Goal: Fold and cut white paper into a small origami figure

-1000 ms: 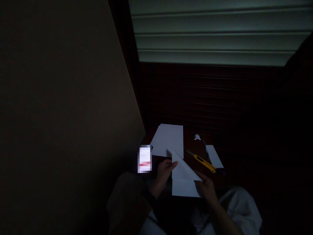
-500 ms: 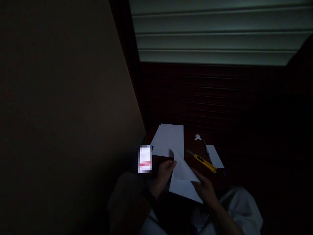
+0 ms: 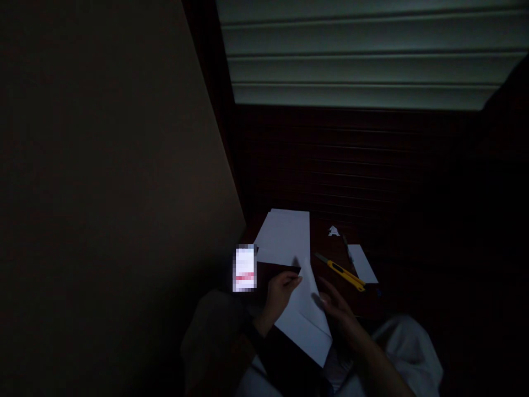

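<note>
A sheet of white paper (image 3: 303,328) with a crease across it tilts above my lap at the near edge of the dark table. My left hand (image 3: 281,295) pinches its upper left edge between thumb and fingertips. Along the right edge is my right hand (image 3: 339,309), fingers stretched out and apart; whether it touches the paper is hard to tell in the dim light. A yellow utility knife (image 3: 343,274) lies right of the sheet with its blade end pointing away to the left.
White sheets (image 3: 285,237) are stacked at the back of the table. A lit phone screen (image 3: 244,268), blurred out, is at the left. A small paper shape (image 3: 333,231), a dark pen-like object (image 3: 346,248) and a paper strip (image 3: 363,264) lie right. A wall (image 3: 124,165) rises left.
The paper has turned clockwise, its near corner swinging toward me, and its raised flap has shifted. My right hand has loosened from the paper's right edge; my left hand keeps its pinch.
</note>
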A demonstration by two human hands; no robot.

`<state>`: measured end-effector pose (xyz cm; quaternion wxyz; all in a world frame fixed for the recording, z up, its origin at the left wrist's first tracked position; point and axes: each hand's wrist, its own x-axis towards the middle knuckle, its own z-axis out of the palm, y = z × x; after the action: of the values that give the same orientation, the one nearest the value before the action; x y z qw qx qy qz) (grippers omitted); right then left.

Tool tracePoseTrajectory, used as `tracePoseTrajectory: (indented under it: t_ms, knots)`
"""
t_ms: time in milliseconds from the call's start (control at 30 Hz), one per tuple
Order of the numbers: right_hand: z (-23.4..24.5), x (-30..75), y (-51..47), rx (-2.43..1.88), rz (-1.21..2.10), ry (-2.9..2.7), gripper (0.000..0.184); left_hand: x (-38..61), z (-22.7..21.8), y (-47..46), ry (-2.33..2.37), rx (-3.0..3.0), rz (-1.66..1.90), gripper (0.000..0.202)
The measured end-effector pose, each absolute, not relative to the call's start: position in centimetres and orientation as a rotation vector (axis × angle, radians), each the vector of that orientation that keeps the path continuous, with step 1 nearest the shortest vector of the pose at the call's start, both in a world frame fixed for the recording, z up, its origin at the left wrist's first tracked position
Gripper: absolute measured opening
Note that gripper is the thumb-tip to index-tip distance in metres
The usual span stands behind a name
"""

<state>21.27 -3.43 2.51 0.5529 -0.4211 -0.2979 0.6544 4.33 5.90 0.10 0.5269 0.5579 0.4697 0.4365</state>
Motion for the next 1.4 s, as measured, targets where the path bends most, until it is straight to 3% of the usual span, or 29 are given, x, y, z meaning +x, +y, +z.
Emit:
tracePoseTrajectory:
  t_ms: [133,367,567,1200,1400]
  knots:
    - [1.5,20.5,-1.9,-1.065,1.513,-0.74,0.067,5.1,0.1,5.5,1.12,1.375,0.978,0.041]
    - [-0.7,20.2,0.5,-1.245,1.259,-0.819,0.05,5.5,-0.6,5.7,1.102,1.462,0.998,0.034]
    - [-1.3,20.5,0.9,-1.278,1.206,-0.892,0.038,5.3,-1.4,5.4,0.977,1.393,0.933,0.043]
    - [0.5,20.5,4.4,-1.178,1.352,-0.61,0.043,5.2,-2.9,5.2,1.09,1.476,0.961,0.034]
    - [0.3,20.6,5.6,-1.152,1.376,-0.594,0.037,5.0,-2.6,5.2,1.035,1.482,0.98,0.035]
